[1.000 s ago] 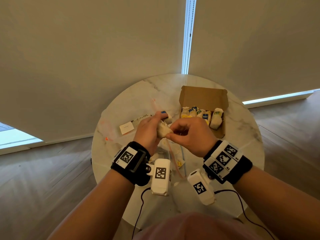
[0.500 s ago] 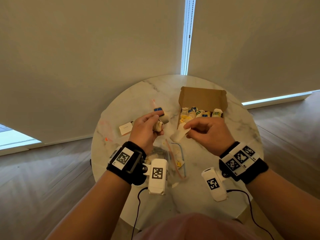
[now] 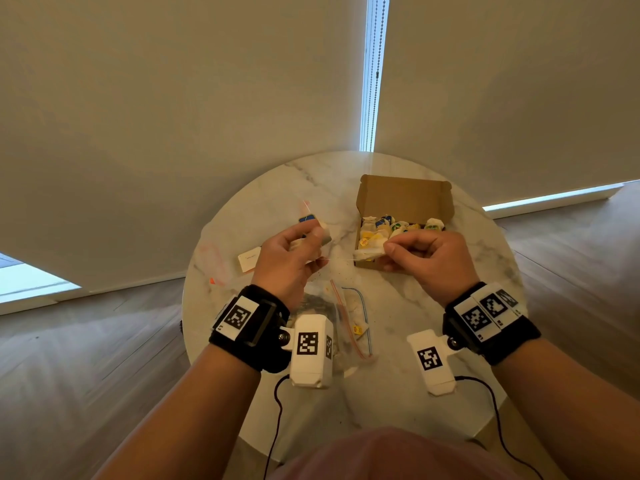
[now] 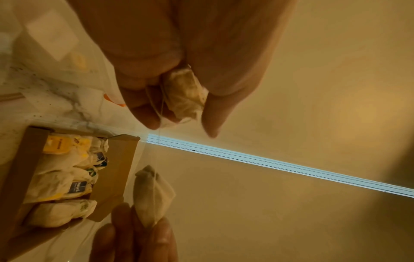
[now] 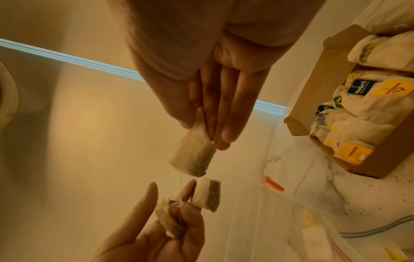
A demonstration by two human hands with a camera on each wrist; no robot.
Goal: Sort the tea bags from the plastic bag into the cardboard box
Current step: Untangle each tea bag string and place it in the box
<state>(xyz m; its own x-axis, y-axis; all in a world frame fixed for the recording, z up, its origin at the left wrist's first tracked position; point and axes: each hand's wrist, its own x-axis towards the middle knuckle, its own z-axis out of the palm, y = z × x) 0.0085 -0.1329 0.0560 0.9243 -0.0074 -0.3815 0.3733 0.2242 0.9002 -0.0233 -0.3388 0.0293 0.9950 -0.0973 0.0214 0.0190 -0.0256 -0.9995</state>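
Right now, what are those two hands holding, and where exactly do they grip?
The left hand pinches a crumpled white paper tea bag around its middle; the right hand pinches another pale tea bag by one end.

round marble table [image 3: 408,403]; white card [image 3: 248,259] at left; roller blinds [image 3: 173,116]

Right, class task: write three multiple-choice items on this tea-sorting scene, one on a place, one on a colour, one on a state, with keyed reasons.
1. Where does the cardboard box sit on the table?
A far right part
B near left edge
C on the floor

2. What colour is the tag above the left hand?
A red
B blue
C green

3. How is the box?
A taped shut
B open and empty
C open, holding tea bags

Key: 1 A, it lies beyond the right hand; 2 B, the tag shows blue; 3 C, the flap stands up over tea bags.
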